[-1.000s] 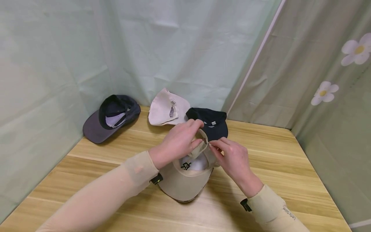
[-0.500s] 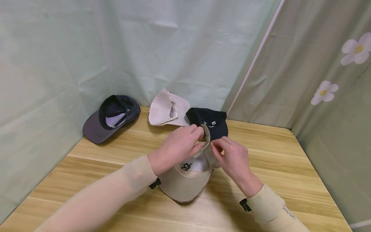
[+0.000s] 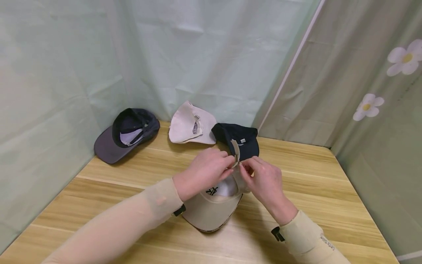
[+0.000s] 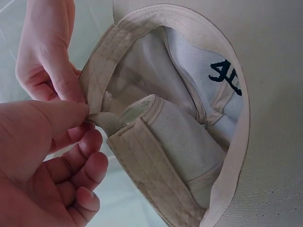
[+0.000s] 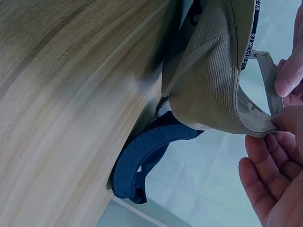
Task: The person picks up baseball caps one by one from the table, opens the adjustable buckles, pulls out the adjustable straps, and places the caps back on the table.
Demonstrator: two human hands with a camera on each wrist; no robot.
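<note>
A beige baseball cap (image 3: 211, 212) lies with its inside facing up and its brim toward me. Dark stitched lettering (image 4: 225, 75) shows inside it. My left hand (image 3: 207, 169) pinches the cap's back strap (image 4: 108, 122) between thumb and index finger. Right beside it, my right hand (image 3: 265, 179) pinches the rear edge of the cap, where the strap meets it. The loose strap end (image 3: 236, 147) sticks up between the two hands. Fingers hide most of the fastening in every view.
Behind the hands a black cap (image 3: 249, 148) sits on the wooden table (image 3: 313, 190). A white cap (image 3: 184, 124) stands to its left, and a dark grey-blue cap (image 3: 112, 145) lies farther left. Curtains (image 3: 211, 55) close off the back and sides.
My left hand has come down and slightly right along the strap, closer to the right hand. The loose strap end now stands out above the fingers. My right hand has barely moved.
</note>
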